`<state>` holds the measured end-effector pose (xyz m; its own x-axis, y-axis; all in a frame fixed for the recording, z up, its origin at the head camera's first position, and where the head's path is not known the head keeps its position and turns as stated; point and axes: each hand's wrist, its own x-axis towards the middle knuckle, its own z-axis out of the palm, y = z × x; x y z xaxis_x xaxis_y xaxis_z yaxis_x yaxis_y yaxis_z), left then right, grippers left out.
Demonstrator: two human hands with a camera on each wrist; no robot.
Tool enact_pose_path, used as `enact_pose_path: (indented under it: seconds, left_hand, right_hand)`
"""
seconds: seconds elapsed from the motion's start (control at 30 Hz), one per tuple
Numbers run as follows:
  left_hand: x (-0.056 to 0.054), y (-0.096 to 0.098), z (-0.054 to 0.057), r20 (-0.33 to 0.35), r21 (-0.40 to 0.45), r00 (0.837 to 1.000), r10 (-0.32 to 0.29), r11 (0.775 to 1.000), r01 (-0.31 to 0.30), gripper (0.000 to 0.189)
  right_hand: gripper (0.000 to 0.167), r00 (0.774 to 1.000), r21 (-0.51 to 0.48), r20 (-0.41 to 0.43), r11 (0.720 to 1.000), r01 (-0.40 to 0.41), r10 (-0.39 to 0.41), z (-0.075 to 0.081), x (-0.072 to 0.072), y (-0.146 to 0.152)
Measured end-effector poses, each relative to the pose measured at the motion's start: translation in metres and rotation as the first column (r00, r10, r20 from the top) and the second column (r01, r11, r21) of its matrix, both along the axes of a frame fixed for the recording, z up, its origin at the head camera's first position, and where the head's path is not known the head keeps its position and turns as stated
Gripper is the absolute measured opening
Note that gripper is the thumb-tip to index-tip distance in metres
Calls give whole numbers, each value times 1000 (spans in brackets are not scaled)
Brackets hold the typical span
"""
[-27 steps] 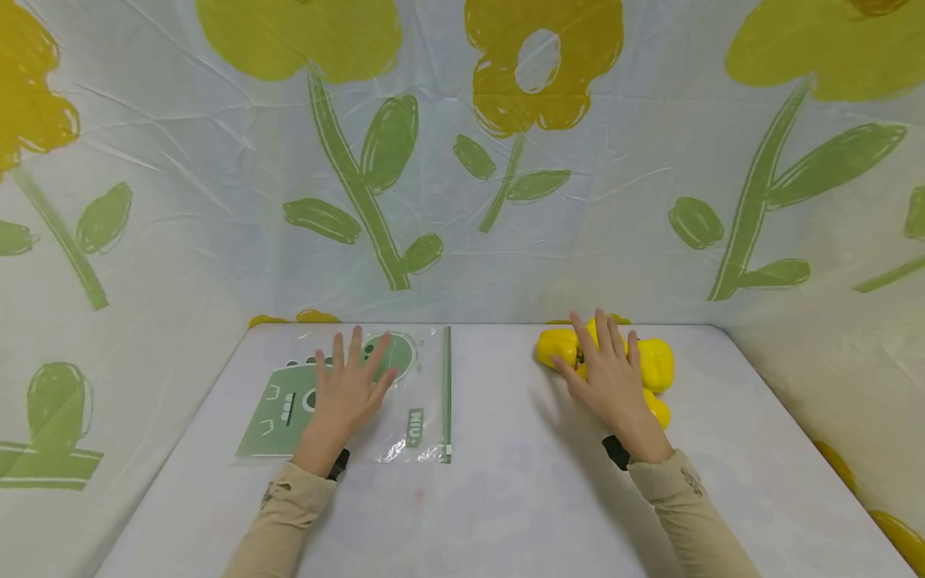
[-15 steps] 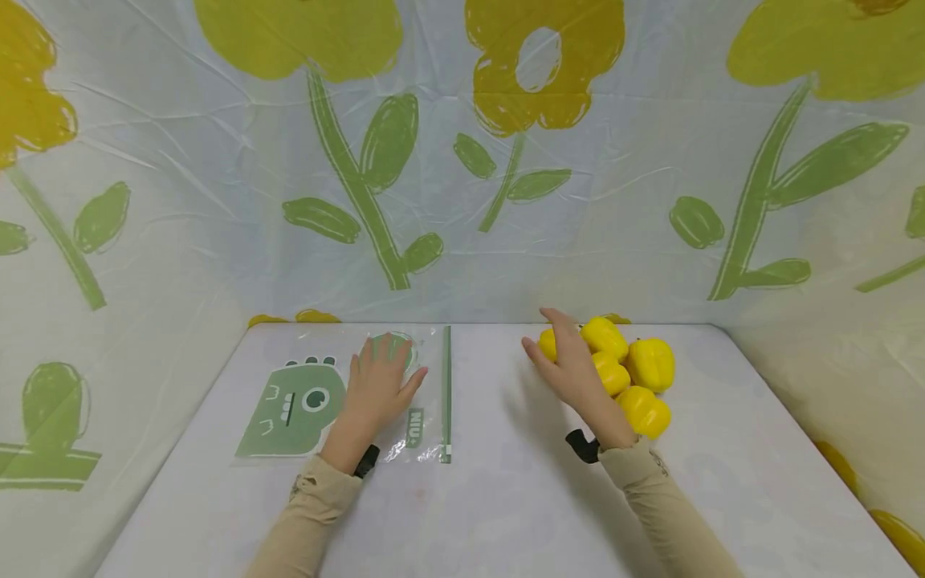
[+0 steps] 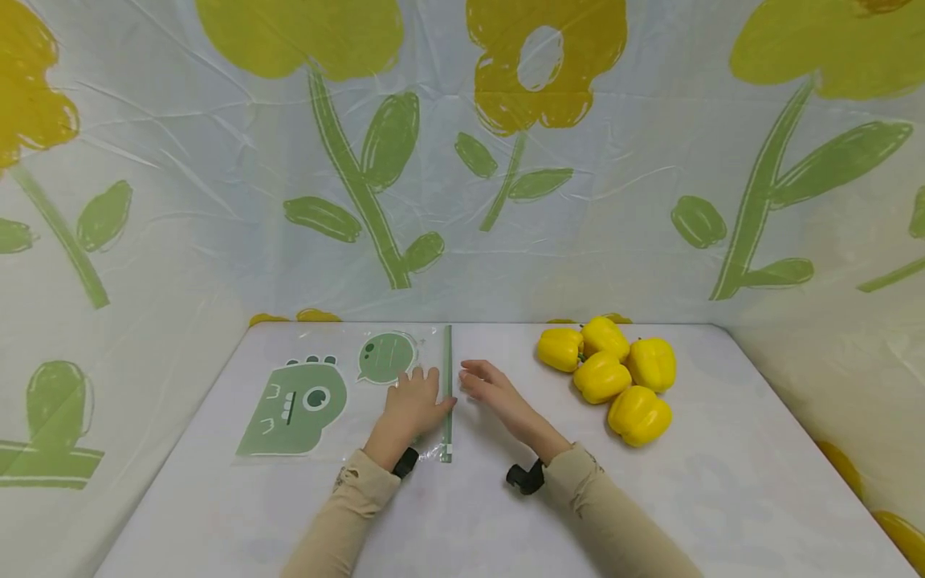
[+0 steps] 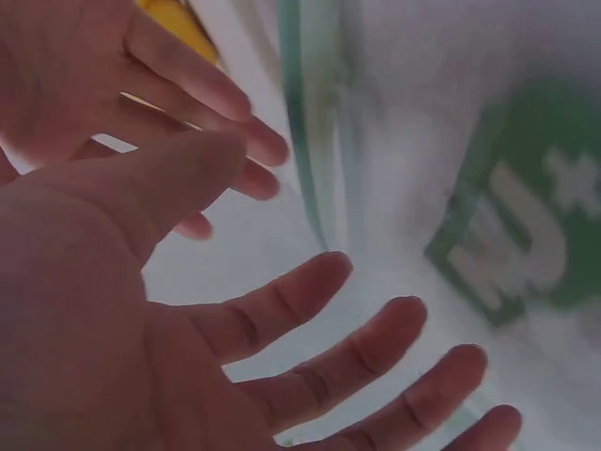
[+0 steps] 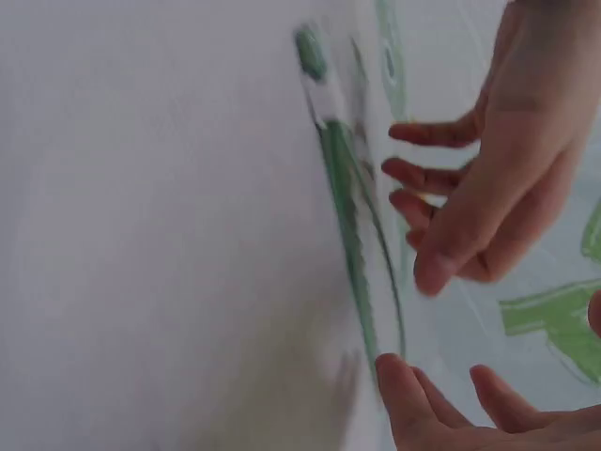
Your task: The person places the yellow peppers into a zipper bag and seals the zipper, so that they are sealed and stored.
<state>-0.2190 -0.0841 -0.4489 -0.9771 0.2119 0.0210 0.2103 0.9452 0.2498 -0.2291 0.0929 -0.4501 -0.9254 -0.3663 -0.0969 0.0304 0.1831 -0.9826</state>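
A clear plastic zip bag (image 3: 299, 421) with a green cartoon creature print lies flat on the left part of the table. Its green zip edge (image 3: 448, 353) runs along the right side, and a slider (image 5: 311, 53) shows at one end in the right wrist view. My left hand (image 3: 413, 408) is over the bag near that edge, fingers spread and slightly bent; contact is unclear. Just right of the edge, my right hand (image 3: 507, 403) hovers with loosely bent fingers and holds nothing. The left wrist view shows the two hands close together beside the "NIU+" label (image 4: 521, 221).
Several yellow bell peppers (image 3: 602, 377) sit in a cluster at the back right of the white table (image 3: 477, 522). A flower-printed cloth (image 3: 621, 241) hangs behind and at the sides. Each wrist carries a black camera mount (image 3: 526, 477).
My right hand has moved left from above the bell peppers to the bag's zip edge. My left hand has slid right and nearer across the bag. The peppers and bag have stayed put.
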Motion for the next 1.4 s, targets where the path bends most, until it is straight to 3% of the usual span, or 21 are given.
enact_pose_path:
  seconds: [0.23, 0.4, 0.53, 0.73, 0.87, 1.0, 1.13, 1.27, 1.4]
  left_hand:
    - [0, 11, -7, 73, -51, 995, 64, 997, -61, 55]
    - [-1, 10, -6, 100, -20, 993, 65, 998, -63, 55]
    - [-2, 7, -6, 101, 28, 994, 35, 999, -38, 51]
    - [-3, 3, -5, 116, 23, 992, -50, 999, 47, 42]
    - [-6, -3, -7, 126, 67, 985, -119, 992, 111, 20]
    - [-11, -8, -10, 117, 201, 979, -169, 969, 144, 25]
    - [-13, -11, -8, 53, 343, 982, -184, 926, 155, 25]
    - [-14, -11, -2, -38, 407, 985, -171, 897, 172, 22]
    - [-16, -11, 1, -79, 441, 974, -211, 869, 224, 23]
  right_hand:
    - [51, 985, -238, 170, 971, 3, 38, -13, 4, -17]
    - [51, 976, -278, 210, 961, 10, 50, -15, 5, -20]
    - [51, 976, -286, 211, 958, 4, 59, -17, 5, -19]
    - [48, 978, -303, 186, 952, -38, 98, -20, 4, -16]
    - [48, 976, -308, 190, 950, -44, 107, -21, 4, -14]
    - [49, 975, -320, 195, 947, -42, 109, -22, 3, -14]
    - [46, 976, -326, 181, 944, -57, 122, -23, 3, -14]
    - [42, 974, -342, 178, 937, -70, 138, -22, 5, -16]
    - [40, 974, -363, 185, 930, -57, 132, -21, 7, -17]
